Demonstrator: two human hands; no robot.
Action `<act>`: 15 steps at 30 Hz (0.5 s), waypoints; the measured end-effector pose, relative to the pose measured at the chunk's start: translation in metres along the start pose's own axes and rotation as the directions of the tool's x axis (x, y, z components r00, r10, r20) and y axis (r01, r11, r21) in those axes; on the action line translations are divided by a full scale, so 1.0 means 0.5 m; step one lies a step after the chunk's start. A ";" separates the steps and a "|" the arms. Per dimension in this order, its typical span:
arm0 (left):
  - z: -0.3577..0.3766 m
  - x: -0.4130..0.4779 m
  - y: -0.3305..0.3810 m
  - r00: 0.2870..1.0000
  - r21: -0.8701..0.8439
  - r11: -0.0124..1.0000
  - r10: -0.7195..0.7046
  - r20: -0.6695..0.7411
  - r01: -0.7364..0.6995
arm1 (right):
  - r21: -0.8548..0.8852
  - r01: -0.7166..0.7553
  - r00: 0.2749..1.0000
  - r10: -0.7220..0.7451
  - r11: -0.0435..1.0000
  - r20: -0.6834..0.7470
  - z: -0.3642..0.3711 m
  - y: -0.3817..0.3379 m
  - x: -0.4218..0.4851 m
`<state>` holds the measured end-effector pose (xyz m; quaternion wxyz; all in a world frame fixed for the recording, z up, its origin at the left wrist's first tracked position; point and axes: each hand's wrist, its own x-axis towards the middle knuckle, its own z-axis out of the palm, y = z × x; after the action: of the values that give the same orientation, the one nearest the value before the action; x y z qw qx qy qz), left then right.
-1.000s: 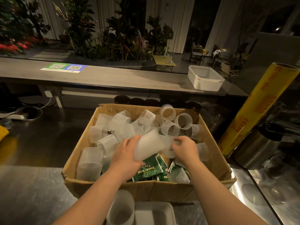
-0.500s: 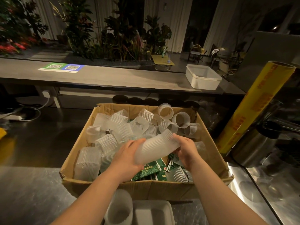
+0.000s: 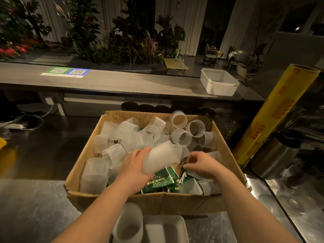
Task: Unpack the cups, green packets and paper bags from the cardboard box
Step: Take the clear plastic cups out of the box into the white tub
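Grips a ribbed cup [image 3: 161, 156], tipped on its side, in the left hand [image 3: 133, 166], fingers wrapped round its wall, just above the centre of the box [image 3: 166, 199]. Holds the right hand [image 3: 203, 163] over green packets [image 3: 161, 181] at the box's 5 o'clock, fingers curled at their edges; cannot tell whether pinching. From 9 to 2 o'clock inside, a heap of loose cups [image 3: 180, 137]. Outside at 6 o'clock, another cup [image 3: 128, 223] beside a tray [image 3: 164, 228].

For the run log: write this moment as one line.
stage: unpacking | left hand: grips ribbed cup over cardboard box | right hand: curled over green packets, grip unclear
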<state>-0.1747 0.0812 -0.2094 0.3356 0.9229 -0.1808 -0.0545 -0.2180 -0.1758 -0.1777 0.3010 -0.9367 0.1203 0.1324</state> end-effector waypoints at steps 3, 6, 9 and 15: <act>0.000 0.005 0.002 1.000 0.002 1.000 -0.015 -0.017 0.015 | -0.442 -0.083 0.983 0.145 0.893 0.109 0.007 0.006 -0.020; 0.000 0.004 0.005 1.000 0.007 1.000 -0.015 -0.013 0.015 | -0.588 -0.059 0.980 0.160 0.806 0.121 0.047 0.004 -0.013; -0.002 -0.002 0.005 1.000 -0.006 1.000 -0.004 -0.006 0.004 | -0.615 0.000 0.990 0.086 0.789 0.111 0.080 0.005 0.008; -0.003 -0.009 0.001 1.000 -0.034 0.999 -0.003 0.013 0.003 | 0.299 0.033 0.994 -0.062 0.954 0.088 0.044 0.012 0.001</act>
<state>-0.1786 0.0834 -0.2077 0.3500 0.9170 -0.1805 -0.0638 -0.2234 -0.1675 -0.1986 0.4471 -0.8759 0.1015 0.1506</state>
